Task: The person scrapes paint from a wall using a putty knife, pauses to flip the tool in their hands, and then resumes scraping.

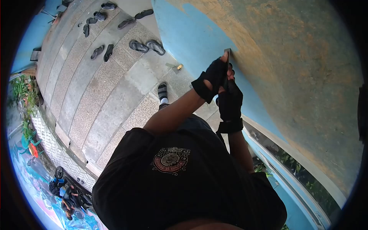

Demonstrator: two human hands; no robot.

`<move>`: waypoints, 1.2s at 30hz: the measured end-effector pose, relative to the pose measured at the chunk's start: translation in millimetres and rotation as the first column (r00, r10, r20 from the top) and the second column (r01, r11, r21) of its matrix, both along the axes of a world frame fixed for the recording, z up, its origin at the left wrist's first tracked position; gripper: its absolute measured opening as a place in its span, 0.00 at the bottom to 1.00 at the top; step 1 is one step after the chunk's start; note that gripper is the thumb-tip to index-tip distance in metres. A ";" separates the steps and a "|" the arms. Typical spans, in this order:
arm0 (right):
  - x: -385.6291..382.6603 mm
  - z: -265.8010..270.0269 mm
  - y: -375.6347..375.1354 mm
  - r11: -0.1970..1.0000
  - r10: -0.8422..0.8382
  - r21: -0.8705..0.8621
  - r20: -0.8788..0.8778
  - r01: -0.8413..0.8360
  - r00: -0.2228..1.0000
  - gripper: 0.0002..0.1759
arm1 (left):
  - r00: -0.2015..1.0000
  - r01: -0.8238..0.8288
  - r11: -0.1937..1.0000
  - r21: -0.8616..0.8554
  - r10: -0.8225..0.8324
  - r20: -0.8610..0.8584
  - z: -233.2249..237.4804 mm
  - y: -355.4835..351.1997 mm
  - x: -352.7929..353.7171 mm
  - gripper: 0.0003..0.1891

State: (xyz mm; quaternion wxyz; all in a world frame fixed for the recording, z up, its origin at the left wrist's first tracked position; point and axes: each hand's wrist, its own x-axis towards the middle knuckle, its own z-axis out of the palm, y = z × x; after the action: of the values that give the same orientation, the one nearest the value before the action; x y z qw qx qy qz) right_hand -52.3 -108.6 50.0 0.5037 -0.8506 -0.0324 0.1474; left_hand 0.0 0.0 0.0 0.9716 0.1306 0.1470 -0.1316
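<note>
Both hands wear black fingerless gloves of a soft fabric, with wide wrist straps. The left hand and the right hand are each clenched in a grip on one scraper, the left above the right. The scraper is a narrow, flat, dark tool. Its handle is hidden inside the grip, and its thin tip just above the grip touches the wall.

The wall beside the grip is smooth blue paint. Further from the grip it is rough and matt, with ochre and brown patches.

Below the grip is a black shirt with a round red and white emblem; its writing is too small to read. Beyond the grip, the floor has pebbled tiles between smooth grey bands, and dark sandals lie on it.
</note>
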 end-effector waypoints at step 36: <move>16.3 2.1 6.2 0.992 0.113 -0.071 0.205 -0.100 0.972 0.15 | 0.988 -0.154 0.987 0.050 0.153 0.019 20.3 20.9 10.3 0.27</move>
State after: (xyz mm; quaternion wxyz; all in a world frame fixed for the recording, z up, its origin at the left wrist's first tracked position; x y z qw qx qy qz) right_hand -36.0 -102.3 52.1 0.4631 -0.8731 -0.1262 0.0852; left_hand 10.3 20.9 20.3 0.9763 0.1446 0.1528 -0.0516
